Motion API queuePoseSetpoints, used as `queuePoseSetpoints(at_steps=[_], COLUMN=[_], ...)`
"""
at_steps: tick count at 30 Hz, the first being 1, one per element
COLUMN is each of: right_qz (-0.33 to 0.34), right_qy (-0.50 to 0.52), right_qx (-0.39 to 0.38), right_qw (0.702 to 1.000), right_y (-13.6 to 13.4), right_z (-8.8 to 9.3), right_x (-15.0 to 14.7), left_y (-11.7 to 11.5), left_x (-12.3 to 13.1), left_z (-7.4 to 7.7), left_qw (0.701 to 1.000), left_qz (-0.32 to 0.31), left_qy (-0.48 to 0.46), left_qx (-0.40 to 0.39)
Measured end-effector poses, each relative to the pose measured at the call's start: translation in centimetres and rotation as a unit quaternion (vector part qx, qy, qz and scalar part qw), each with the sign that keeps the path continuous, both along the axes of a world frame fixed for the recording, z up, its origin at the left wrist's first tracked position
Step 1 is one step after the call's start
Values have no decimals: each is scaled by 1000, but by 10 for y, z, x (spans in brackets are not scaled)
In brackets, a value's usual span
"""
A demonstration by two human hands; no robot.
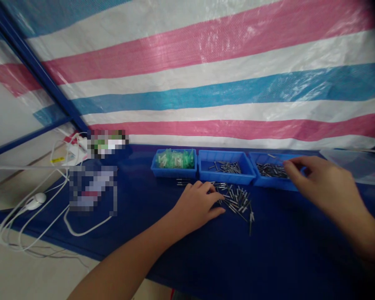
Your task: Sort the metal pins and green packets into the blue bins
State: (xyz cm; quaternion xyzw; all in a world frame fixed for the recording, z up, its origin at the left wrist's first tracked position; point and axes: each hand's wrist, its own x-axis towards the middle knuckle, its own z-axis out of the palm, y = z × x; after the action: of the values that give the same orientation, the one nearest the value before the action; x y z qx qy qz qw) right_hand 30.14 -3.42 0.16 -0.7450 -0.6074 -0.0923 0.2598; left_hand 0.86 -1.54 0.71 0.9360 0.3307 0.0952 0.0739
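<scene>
My left hand [197,204] rests on the dark blue table by a loose pile of thin metal pins [237,198] that look like blind rivets. Its fingers are bent, with thumb and forefinger apart, and the fingertips touch the pile's left side. A short row of the same pins [183,182] lies just beyond the knuckles. Over the right-hand blue bin [262,181], my right hand [326,183] has thumb and forefinger together; whatever they may hold is hidden. That bin contains many dark metal pins [270,170]. One small silver piece [271,156] shows near its back wall, left of the fingertips.
The middle blue bin [226,179] holds some pins, and the left blue bin [174,172] holds green-tinted plastic packets [175,159]. White cables [78,233] and an adapter [36,201] lie at left. Clear plastic [353,166] sits at right, before a striped sheet [206,96].
</scene>
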Motion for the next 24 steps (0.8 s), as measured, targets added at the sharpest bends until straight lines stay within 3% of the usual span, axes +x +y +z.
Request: queuePoseSetpoints(at_steps=[7,18,24], right_qz=[26,189,245], right_qy=[-23,-4,7], right_qx=[-5,69,53], right_qw=[999,980,968], right_y=[4,-7,-11], right_z=[-6,-4,-7], right_x=[-5,-49,-63], left_y=[-1,-1,-2], left_x=[1,3,5], left_z=[4,-2,-3], left_qw=[999,997,998], left_qz=[-15,-18,0], left_qy=[43,54,48], left_qx=[7,50,52])
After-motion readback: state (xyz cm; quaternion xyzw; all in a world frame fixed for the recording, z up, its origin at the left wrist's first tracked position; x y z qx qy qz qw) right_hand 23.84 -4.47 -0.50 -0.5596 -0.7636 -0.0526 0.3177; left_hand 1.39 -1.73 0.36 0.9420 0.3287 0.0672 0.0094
